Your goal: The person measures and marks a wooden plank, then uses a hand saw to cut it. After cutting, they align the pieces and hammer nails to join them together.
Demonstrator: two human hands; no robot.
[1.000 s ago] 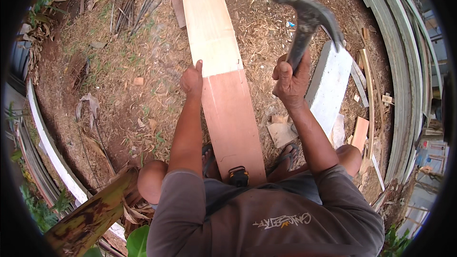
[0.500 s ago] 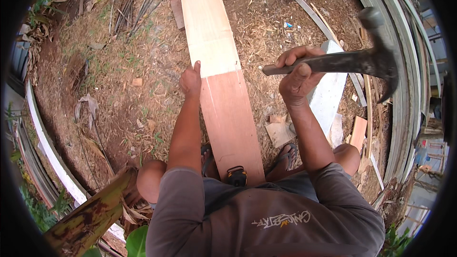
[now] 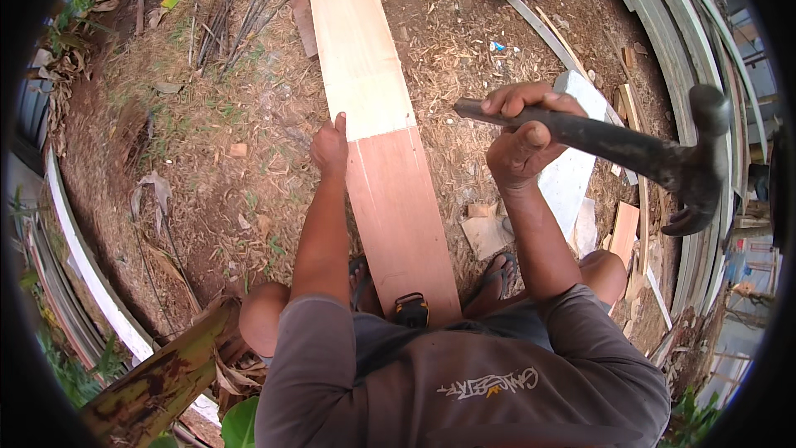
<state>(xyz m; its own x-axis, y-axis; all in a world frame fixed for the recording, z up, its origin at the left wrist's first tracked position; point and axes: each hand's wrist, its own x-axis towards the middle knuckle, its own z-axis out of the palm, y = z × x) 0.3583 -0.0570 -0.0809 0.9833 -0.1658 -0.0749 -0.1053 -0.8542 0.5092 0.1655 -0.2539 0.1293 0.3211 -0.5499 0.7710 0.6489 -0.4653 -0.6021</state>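
Observation:
A claw hammer (image 3: pixel 618 139) with a dark handle is in my right hand (image 3: pixel 531 129), raised to the right of the boards. Its head points out to the right. My left hand (image 3: pixel 330 149) grips the left edge of the boards where a pale board (image 3: pixel 365 58) meets a reddish plywood board (image 3: pixel 398 207), its thumb lying along the edge. The pale board overlaps or abuts the reddish one; I cannot tell which. A small nail-like mark shows near the joint's right end. Between my feet, a black and yellow tape measure (image 3: pixel 410 310) rests on the reddish board.
A white block (image 3: pixel 572 166) and thin wood strips (image 3: pixel 638 174) lie to the right, beside wood offcuts (image 3: pixel 487 232). Long stacked planks (image 3: pixel 692 50) curve along the far right. A banana-like trunk (image 3: pixel 162 373) crosses the lower left. Dry leaves and twigs cover the ground.
The hammer's head has tipped downward and farther right in my right hand, which stays at nearly the same spot. My left hand keeps its hold on the board's edge.

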